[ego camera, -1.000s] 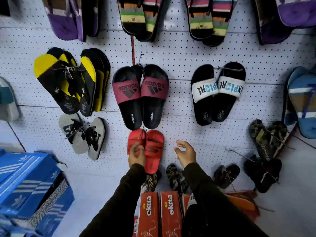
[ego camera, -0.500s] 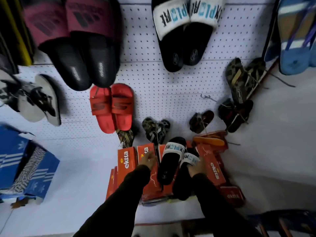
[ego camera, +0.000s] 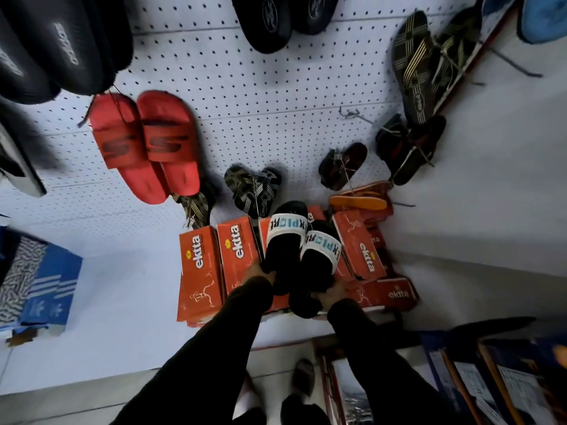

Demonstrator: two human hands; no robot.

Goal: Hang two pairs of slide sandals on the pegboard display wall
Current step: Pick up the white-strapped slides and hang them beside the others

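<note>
The light is cool and a bit bluish, bright on the white pegboard wall and dimmer near the floor. Soft dark shadows sit under the red sandals. The wide lens bends the picture, so lines curve near the edges. The black sandals at top left look blurry and smeared. The dark sleeves show almost no detail.

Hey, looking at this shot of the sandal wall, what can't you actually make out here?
All in the head view:
- Black adidas slides: toes cut off by the top and left edges.
- Black slides with white straps: heels covered by the left hand and right hand, so the grip is unclear.
- Hook under the red slides: hidden by the pair.
- Small print on the orange ektta boxes: too small.
</note>
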